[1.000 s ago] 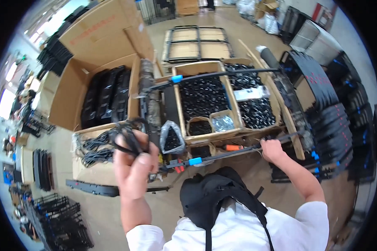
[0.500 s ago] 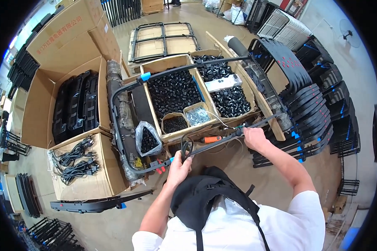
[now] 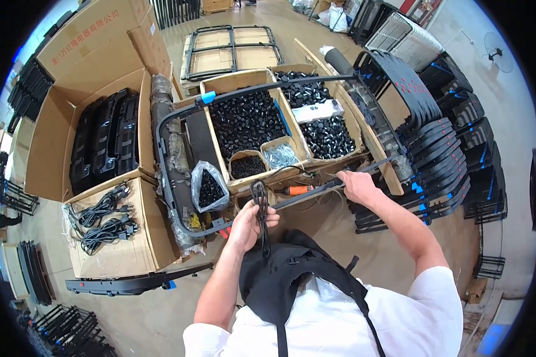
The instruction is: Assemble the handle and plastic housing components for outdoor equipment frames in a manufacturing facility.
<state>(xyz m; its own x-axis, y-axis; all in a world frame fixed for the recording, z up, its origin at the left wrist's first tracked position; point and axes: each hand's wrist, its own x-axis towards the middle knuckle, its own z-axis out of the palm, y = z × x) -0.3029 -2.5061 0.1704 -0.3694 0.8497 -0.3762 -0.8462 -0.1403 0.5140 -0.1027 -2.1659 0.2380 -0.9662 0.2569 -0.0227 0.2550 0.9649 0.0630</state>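
Left hand (image 3: 251, 221) — fingers clamped on a black cable (image 3: 260, 209), held upright, its loop just above the knuckles and its tail hanging down over the black apron (image 3: 280, 279). The cable sits right against the near bar of a black metal frame (image 3: 164, 160).

Right hand (image 3: 356, 185) — fingers closed around that same near bar, further along to the right. The frame lies flat across the open cardboard boxes, with blue tape at its far left corner.

Under the frame: a large box of small black caps (image 3: 244, 122), a second heap of black caps (image 3: 327, 134) to its right with a white packet on top, a small box of silvery screws (image 3: 280, 156), and a clear bag of black parts (image 3: 207, 187) near the frame's left side. An orange-handled tool (image 3: 296, 190) lies just below the near bar, between the two hands.

Left side — a box of coiled black cables (image 3: 104, 217), well apart from the hands. Stacked black panels (image 3: 446, 149) stand to the right on the floor.
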